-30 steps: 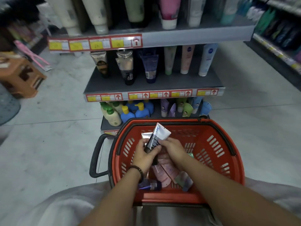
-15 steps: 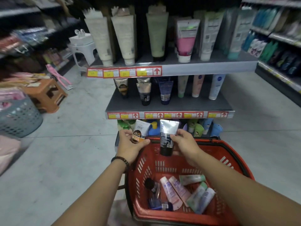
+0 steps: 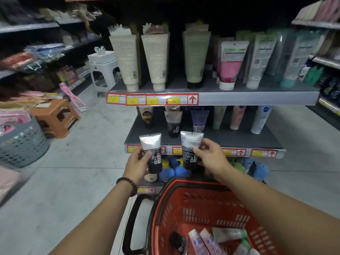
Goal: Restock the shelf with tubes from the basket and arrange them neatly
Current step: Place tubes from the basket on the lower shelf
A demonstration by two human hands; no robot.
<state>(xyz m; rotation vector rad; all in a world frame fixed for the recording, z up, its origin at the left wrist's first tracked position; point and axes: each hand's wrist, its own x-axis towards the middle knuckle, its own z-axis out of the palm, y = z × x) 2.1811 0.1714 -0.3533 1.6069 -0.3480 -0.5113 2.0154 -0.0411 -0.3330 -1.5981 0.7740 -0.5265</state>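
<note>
Head view shows the left hand (image 3: 137, 160) gripping one silver-black tube (image 3: 150, 145) and the right hand (image 3: 211, 157) pinching a second tube (image 3: 191, 144), both upright before the middle shelf (image 3: 239, 138), above the basket (image 3: 202, 205). Placing is the step; next they likely need standing cap-down beside the matching shelved tube (image 3: 173, 124).

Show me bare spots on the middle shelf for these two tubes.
Middle shelf: front strip bare, between the back row of tubes and the price labels, widest before the pink tube and white tube. Top shelf is crowded.

Tube (image 3: 151, 151) per hand, at shelf (image 3: 230, 139)
</note>
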